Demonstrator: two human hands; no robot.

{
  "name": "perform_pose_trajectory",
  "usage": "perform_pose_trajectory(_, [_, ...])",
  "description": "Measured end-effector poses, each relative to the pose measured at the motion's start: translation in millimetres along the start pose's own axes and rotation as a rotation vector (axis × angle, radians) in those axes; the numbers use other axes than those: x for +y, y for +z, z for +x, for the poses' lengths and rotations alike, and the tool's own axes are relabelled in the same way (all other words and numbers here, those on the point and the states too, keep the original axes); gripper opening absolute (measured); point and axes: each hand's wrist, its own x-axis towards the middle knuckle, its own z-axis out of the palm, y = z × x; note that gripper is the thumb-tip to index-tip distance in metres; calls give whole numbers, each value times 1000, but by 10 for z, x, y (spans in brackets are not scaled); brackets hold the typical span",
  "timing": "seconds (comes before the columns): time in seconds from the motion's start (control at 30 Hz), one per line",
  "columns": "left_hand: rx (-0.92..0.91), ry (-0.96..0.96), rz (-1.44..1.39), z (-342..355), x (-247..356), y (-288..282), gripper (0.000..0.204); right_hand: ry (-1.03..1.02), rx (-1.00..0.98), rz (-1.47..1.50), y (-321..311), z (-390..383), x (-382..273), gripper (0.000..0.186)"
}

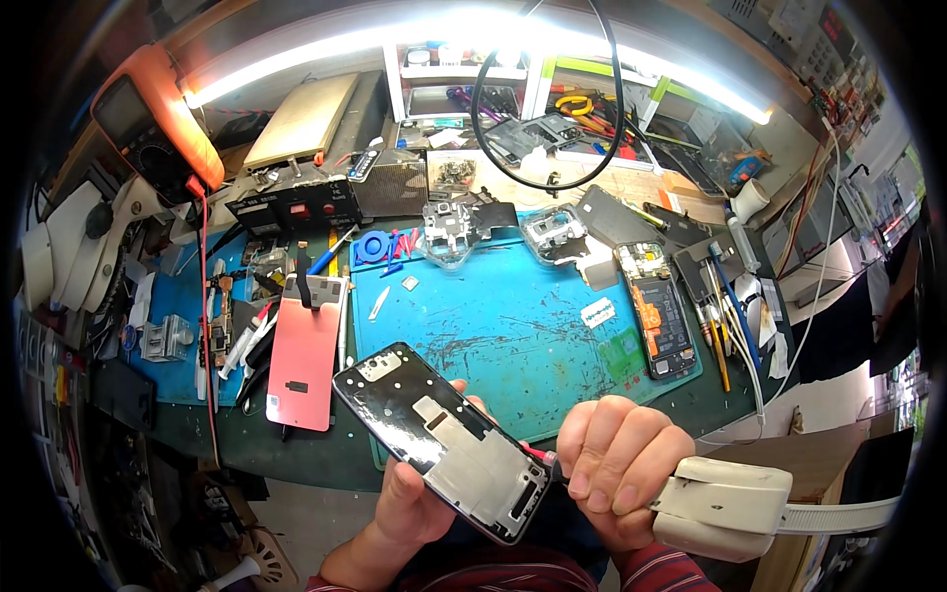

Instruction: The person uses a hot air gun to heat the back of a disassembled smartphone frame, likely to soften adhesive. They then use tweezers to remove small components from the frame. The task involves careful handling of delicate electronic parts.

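My left hand (409, 508) holds a black phone frame (483, 479) with a bare silver metal middle, tilted above the near edge of the blue mat. Its thumb presses on the left edge, and fingertips show past the far edge. My right hand (621, 469) is closed beside the frame's lower right corner, fingers curled round a thin dark-tipped thing that the fist mostly hides. A small red piece (538, 454) shows between that corner and the fist. Against the right hand is a beige boxy housing (725, 508) with a ribbed hose; I cannot tell whether the hand holds it.
On the blue mat (473, 335) lie a razor blade (597, 313) and an opened phone (656, 316). A pink phone panel (308, 355) rests at left. Phone parts in clear holders (449, 235) stand at the back. Screwdrivers and brushes (725, 326) lie right; a black cable loop (483, 109) hangs above.
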Motion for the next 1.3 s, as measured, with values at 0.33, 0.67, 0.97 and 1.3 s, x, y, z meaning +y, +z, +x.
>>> perform_pose_trajectory(0.33, [-1, 26, 27, 4, -19, -6, 102, -7, -10, -6, -14, -18, -31, 13])
perform_pose_trajectory(0.67, [1, 50, -4, 2, -41, 14, 99, -36, -17, -21, -25, -35, -33, 13])
perform_pose_trajectory(0.97, [30, 79, -87, 8, -86, 8, 99, -123, -3, -79, -109, -40, 7, 19])
perform_pose_trajectory(1.3, [127, 190, 152, -1, -86, 49, 111, -206, 56, -71, -156, 12, 135, 25])
